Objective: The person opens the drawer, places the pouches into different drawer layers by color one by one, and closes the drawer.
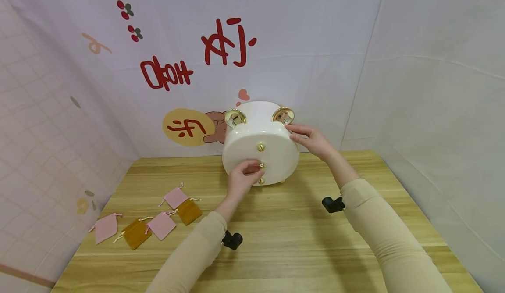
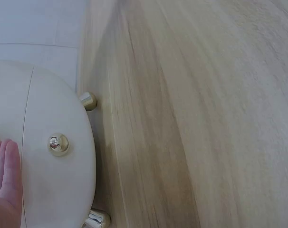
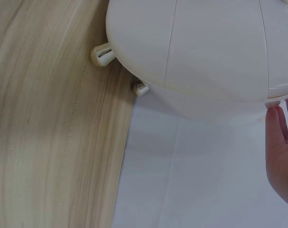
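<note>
A glossy white rounded box (image 1: 240, 148) with three gold knobs down its front and two gold ear-like pieces on top stands at the back of the table. My left hand (image 1: 241, 180) is at its front, with thumb and fingers around the middle knob (image 1: 261, 165). The bottom knob (image 2: 58, 144) shows below those fingers in the left wrist view. At the box's upper right edge, my right hand (image 1: 313, 141) touches the side with nearly straight fingertips (image 3: 273, 118), right by a small notch under a seam. Thin seams divide the white front into sections.
Several small drawstring pouches lie on the left of the wooden table (image 1: 276, 240), pink ones (image 1: 105, 228) and mustard ones (image 1: 137, 234). A white printed cloth (image 1: 307, 43) hangs right behind the box. Short gold feet (image 3: 102, 54) hold the box off the tabletop.
</note>
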### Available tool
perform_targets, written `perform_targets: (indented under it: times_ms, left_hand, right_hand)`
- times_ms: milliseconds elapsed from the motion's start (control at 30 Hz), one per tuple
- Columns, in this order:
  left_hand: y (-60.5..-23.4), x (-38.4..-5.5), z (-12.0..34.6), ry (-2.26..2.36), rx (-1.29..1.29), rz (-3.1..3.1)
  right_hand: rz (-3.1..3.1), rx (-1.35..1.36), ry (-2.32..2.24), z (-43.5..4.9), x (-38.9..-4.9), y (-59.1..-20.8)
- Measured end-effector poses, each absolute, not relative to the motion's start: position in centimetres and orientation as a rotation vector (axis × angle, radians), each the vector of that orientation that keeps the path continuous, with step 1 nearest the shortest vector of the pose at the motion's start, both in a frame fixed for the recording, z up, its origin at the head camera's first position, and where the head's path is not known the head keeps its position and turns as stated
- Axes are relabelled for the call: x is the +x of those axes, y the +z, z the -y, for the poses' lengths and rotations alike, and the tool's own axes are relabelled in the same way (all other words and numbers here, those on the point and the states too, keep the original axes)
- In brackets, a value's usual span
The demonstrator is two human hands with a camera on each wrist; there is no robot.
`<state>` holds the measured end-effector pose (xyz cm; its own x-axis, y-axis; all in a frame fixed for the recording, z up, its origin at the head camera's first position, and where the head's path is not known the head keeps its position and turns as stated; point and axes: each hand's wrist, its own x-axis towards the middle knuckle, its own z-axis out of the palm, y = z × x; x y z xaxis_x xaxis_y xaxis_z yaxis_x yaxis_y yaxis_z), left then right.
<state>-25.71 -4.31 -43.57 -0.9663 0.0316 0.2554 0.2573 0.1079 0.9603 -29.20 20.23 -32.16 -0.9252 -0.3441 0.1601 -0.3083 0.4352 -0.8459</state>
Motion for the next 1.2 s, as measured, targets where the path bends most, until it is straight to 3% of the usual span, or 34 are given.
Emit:
perform_targets:
  times_ms: [567,1200]
  left_hand:
    - [-44.4,-26.5,3.1,-2.009,-0.196,2.138]
    - [-44.3,-26.1,2.5,-2.049,-0.118,2.071]
  right_hand:
    - [-2.681,-0.586,-1.533,-21.6,-31.9,-35.3]
    - [-2.649,-0.599,-1.535,-20.3,-29.2,-32.3]
